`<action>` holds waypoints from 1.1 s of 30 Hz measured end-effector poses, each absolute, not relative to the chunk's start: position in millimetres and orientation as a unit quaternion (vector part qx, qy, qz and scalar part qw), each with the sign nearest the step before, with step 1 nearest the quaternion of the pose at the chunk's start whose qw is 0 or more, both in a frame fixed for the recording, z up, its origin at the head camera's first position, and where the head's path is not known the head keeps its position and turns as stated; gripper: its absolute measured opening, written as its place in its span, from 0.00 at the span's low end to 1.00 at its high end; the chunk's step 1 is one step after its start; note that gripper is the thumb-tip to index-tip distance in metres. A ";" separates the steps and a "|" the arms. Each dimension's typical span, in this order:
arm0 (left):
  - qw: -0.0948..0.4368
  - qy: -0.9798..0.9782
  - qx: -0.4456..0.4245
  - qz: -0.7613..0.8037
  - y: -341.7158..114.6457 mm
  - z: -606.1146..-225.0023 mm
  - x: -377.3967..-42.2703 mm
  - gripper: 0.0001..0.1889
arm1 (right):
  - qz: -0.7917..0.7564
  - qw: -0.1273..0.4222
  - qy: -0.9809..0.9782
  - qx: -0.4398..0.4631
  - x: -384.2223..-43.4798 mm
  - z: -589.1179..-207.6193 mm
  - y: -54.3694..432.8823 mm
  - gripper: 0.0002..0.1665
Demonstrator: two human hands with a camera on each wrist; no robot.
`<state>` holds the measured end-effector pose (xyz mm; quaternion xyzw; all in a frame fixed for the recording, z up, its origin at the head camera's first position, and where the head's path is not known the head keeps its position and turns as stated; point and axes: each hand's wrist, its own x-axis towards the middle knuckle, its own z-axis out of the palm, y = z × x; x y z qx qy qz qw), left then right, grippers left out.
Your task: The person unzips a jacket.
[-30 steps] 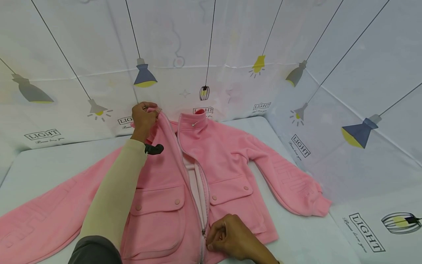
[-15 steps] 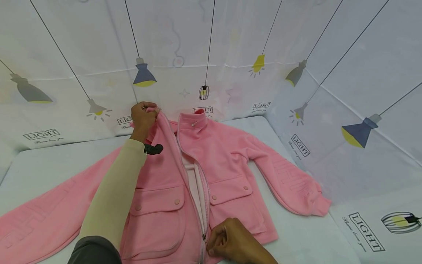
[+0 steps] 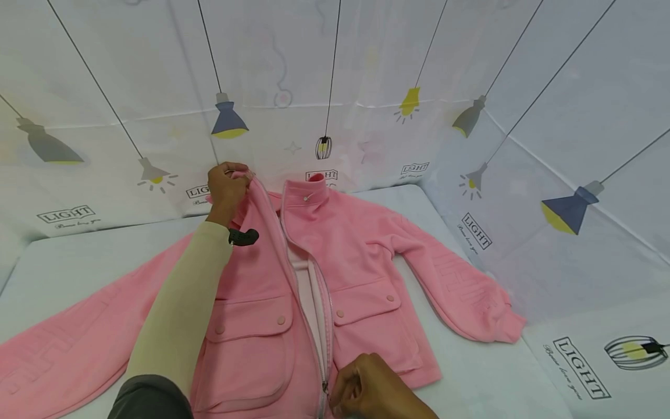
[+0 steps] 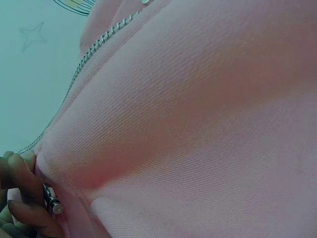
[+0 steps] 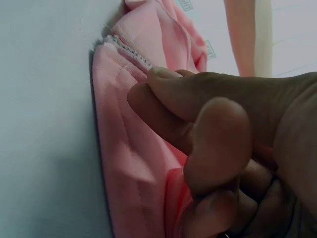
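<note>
A pink jacket (image 3: 361, 250) lies front up, its zipper parted from the collar down to the slider (image 3: 325, 386) near the hem. My left hand (image 3: 226, 189) grips the left side of the collar and holds it raised; the left wrist view has its fingers (image 4: 29, 198) curled over the fabric beside a metal snap (image 4: 53, 199). Down at the hem, my right hand (image 3: 374, 387) pinches at the zipper pull, which is mostly hidden by the fingers. In the right wrist view, thumb and forefinger meet by the lower zipper teeth (image 5: 131, 53).
A white-covered table (image 3: 502, 378) carries the jacket, whose sleeves spread to both sides. White sheeting (image 3: 377, 52) printed with hanging lamps rises behind and to the right. Two flap pockets (image 3: 248, 317) with snaps sit on the jacket front.
My right hand has moved slightly down toward the hem, and the slider has come down with it, so the zipper is parted a little further. The left hand stays at the collar.
</note>
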<state>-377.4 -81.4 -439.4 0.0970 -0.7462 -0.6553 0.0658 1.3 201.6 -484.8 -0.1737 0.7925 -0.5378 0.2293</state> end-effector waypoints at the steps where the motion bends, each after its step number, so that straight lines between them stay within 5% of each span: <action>1: 0.066 -0.746 0.097 -0.656 -81.5 -439.1 -377.1 0.09 | -0.544 0.234 0.787 -0.172 2.1 -485.5 201.6 0.13; 7: 0.063 -0.747 0.097 -0.655 -82.2 -438.9 -377.4 0.10 | -0.571 0.264 0.760 -0.160 7.6 -491.7 201.0 0.03; 33: 0.066 -0.752 0.093 -0.649 -83.8 -438.7 -376.5 0.09 | -0.548 0.271 0.768 -0.189 17.1 -500.7 199.8 0.08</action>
